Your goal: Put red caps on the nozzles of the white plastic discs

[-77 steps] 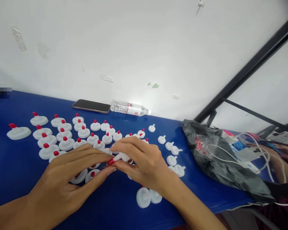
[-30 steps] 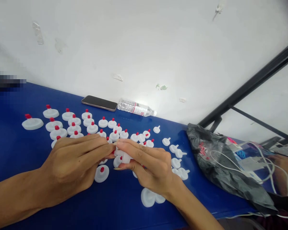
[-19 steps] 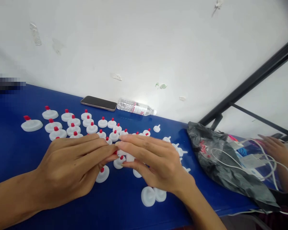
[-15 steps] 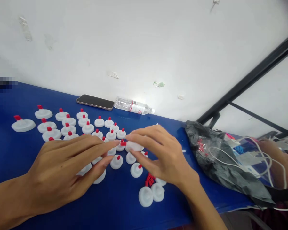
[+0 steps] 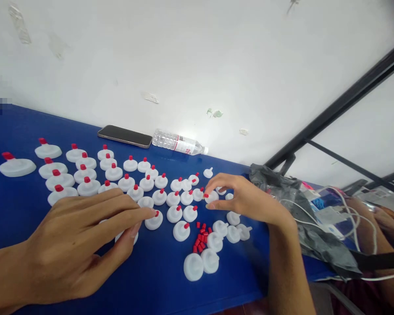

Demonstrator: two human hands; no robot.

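Observation:
White round spout lids, many with small red caps on their spouts, cover the blue table. My right hand (image 5: pixel 246 197) has its thumb and fingers around a white spout lid (image 5: pixel 212 197) with a red cap (image 5: pixel 206 196), among other capped lids. My left hand (image 5: pixel 92 236) hovers palm down over the left rows, fingers stretched out, covering some lids. Its index fingertip is beside a capped lid (image 5: pixel 153 221); I cannot tell whether they touch. Loose red caps (image 5: pixel 201 238) lie in a small pile, bordered by lids with bare spouts (image 5: pixel 215 241).
A phone (image 5: pixel 124 135) and a clear water bottle (image 5: pixel 179 143) lie along the white wall. At the right is a dark plastic bag (image 5: pixel 325 245) with white cords and packets. Another person's arm (image 5: pixel 387 236) shows at the right edge, near a black metal frame (image 5: pixel 331 105).
My right hand has moved right with the capped lid, away from my left hand, uncovering several lids and the red pile. My left hand has shifted slightly left and down.

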